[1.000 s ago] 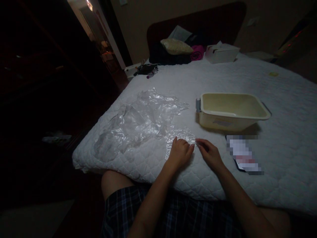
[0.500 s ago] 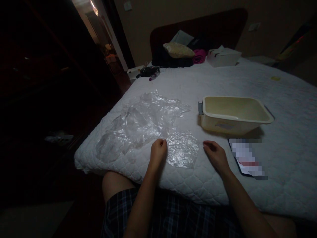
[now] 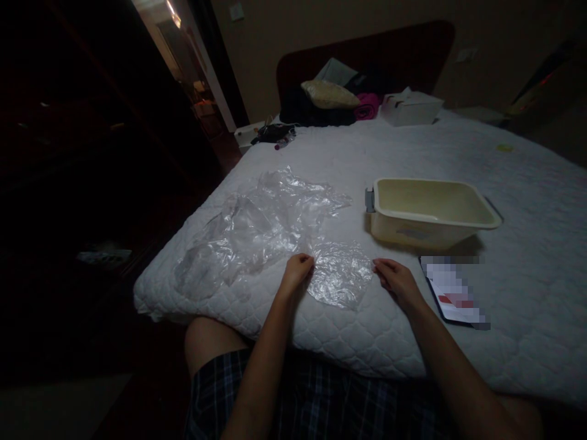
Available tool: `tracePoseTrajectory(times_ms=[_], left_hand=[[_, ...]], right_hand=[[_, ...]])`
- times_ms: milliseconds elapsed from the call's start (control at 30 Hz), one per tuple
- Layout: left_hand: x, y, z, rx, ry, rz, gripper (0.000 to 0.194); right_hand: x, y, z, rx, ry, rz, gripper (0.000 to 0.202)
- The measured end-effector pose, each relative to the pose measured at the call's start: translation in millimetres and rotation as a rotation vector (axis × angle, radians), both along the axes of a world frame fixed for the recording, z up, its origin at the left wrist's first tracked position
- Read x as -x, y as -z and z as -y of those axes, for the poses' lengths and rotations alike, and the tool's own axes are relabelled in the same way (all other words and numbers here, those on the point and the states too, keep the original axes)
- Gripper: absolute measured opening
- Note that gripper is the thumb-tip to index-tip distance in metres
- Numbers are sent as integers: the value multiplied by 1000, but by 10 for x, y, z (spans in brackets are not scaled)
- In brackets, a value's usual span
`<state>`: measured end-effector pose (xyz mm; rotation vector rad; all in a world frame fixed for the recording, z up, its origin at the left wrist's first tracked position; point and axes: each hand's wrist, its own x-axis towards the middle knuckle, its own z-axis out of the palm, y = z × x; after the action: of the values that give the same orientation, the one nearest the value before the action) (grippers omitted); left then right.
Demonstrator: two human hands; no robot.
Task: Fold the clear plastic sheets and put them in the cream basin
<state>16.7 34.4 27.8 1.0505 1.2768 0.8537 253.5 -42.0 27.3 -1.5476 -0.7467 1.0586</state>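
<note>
A small crinkled clear plastic bag lies spread near the front edge of the bed. My left hand pinches its left edge, fingers closed. At the opposite edge, my right hand has thumb and fingertips pressed together on the plastic. A larger heap of crumpled clear plastic spreads to the left and behind the small bag, touching or overlapping it near my left hand.
Behind my right hand stands a cream plastic tub with grey handles. To the right lies a phone, its screen blurred out. The white quilted bed ends at my lap. A white box and a pillow sit by the headboard.
My right fingertips have moved slightly left and closed on the bag's right edge. My left hand has shifted a little right, and the bag's outline has changed slightly.
</note>
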Motion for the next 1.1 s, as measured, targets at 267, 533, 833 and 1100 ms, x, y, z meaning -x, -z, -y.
tracePoseTrajectory(times_ms=[267, 533, 833, 1100], left_hand=[[138, -1, -186, 76, 149, 22, 23], [96, -28, -304, 128, 246, 55, 25], [23, -35, -341, 93, 282, 51, 23], [79, -1, -355, 46, 318, 107, 32]], right_hand=[[-153, -24, -140, 31, -82, 190, 44], [-196, 27, -410, 12, -231, 169, 39], [-230, 136, -449, -27, -213, 193, 40], [-234, 141, -444, -32, -209, 241, 41]])
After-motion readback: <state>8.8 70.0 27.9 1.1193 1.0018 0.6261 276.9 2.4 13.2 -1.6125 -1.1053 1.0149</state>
